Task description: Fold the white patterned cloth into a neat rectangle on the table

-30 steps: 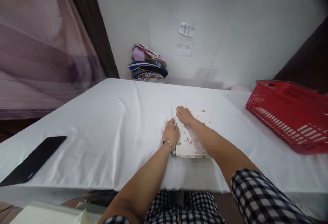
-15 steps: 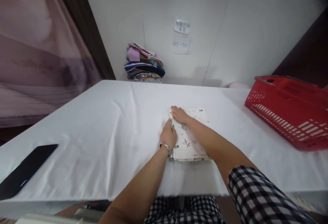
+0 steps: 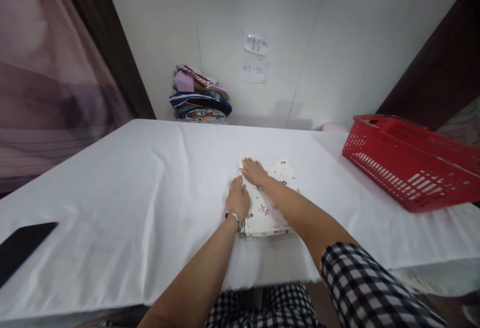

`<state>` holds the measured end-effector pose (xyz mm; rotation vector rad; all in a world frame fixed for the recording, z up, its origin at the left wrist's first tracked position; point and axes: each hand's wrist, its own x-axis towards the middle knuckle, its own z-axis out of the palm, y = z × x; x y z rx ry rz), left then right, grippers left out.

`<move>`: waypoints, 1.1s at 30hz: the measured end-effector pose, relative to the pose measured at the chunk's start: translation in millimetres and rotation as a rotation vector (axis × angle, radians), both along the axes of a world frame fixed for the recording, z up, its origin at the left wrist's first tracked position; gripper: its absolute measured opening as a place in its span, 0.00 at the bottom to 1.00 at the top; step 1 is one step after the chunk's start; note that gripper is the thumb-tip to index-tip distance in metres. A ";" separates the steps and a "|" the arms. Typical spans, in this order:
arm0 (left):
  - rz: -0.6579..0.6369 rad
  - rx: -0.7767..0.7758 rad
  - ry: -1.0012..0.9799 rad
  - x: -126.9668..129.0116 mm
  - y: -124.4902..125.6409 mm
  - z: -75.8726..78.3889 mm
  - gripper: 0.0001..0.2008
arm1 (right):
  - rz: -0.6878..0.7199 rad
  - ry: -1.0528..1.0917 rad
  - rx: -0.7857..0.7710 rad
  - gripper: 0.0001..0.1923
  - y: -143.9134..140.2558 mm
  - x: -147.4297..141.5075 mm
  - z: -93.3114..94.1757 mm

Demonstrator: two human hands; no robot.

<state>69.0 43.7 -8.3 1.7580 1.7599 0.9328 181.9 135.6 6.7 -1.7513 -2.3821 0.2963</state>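
Observation:
A folded white cloth (image 3: 264, 210) with small printed figures lies on the white-covered table in front of me. My right hand (image 3: 253, 172) rests flat on its far left corner, fingers stretched out, with the forearm crossing over the cloth's right part. Along the cloth's left edge lies my left hand (image 3: 238, 199), its fingers extended forward and touching the side. A silver bracelet (image 3: 233, 218) circles my left wrist. Beneath the right forearm, some of the print is hidden.
A red plastic basket (image 3: 397, 168) stands at the table's right. Several folded fabrics (image 3: 200, 98) are stacked by the wall behind the far edge. A black flat object (image 3: 26, 248) lies at the left. Paper notes (image 3: 254, 70) hang on the wall, and a pinkish curtain (image 3: 48, 83) hangs at left.
The camera view has turned slightly to the right, so everything appears shifted left. Both hands stay at nearly the same places on the folded cloth.

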 end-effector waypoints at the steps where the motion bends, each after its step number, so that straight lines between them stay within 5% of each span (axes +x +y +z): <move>1: -0.001 0.000 0.001 -0.2 -0.2 0.3 0.24 | 0.027 0.019 0.001 0.28 -0.5 -1.6 1.0; 4: -0.005 -0.006 0.004 -0.3 -1.0 1.7 0.23 | 0.033 0.016 0.025 0.31 -5.1 12.9 3.0; 9: -0.009 0.005 0.005 0.5 -0.8 0.5 0.23 | -0.367 -0.097 0.058 0.35 -9.4 55.8 -2.7; 12: -0.014 0.009 0.006 0.6 -0.2 -0.9 0.22 | -0.483 -0.089 -0.005 0.38 -2.8 52.7 -6.9; 19: 0.000 0.021 0.028 1.0 0.4 -2.1 0.22 | -0.313 0.043 -0.012 0.37 18.4 -12.8 -6.8; 24: 0.013 -0.008 0.040 0.2 1.6 -1.3 0.21 | -0.092 0.209 -0.027 0.33 7.9 -32.8 -2.5; 28: -0.010 -0.030 0.011 -1.0 1.8 0.3 0.21 | -0.048 0.306 -0.022 0.31 -20.5 -17.4 6.2; 33: -0.017 -0.038 -0.021 -1.0 1.3 0.5 0.22 | -0.255 0.095 0.001 0.25 -63.9 48.6 13.0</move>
